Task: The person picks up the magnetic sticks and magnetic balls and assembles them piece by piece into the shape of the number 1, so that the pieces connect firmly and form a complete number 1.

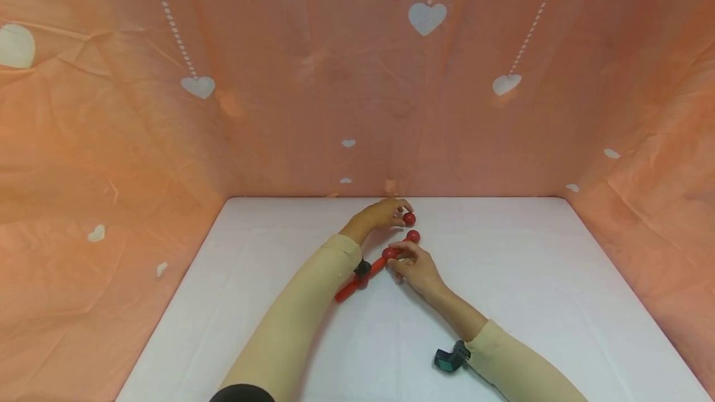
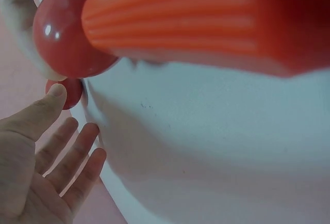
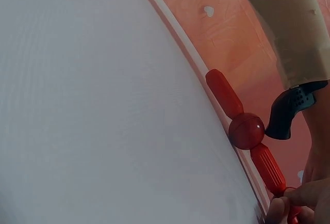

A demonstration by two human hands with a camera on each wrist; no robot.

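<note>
In the head view, the left hand (image 1: 385,213) reaches to the far edge of the table and pinches a loose red ball (image 1: 409,219) between thumb and finger. Its other fingers are spread below the thumb in the left wrist view. The right hand (image 1: 421,272) holds a chain of red balls and ribbed rods by a middle ball (image 1: 389,254). One end of the chain is a rod (image 1: 346,292); the other is a ball (image 1: 413,236), just nearer than the loose one. The left wrist camera partly covers the chain.
A white-covered table (image 1: 503,253) lies under both hands. Orange cloth with white hearts (image 1: 427,18) rises behind it and at both sides. The left sleeve (image 1: 301,309) passes close to the chain's rod end.
</note>
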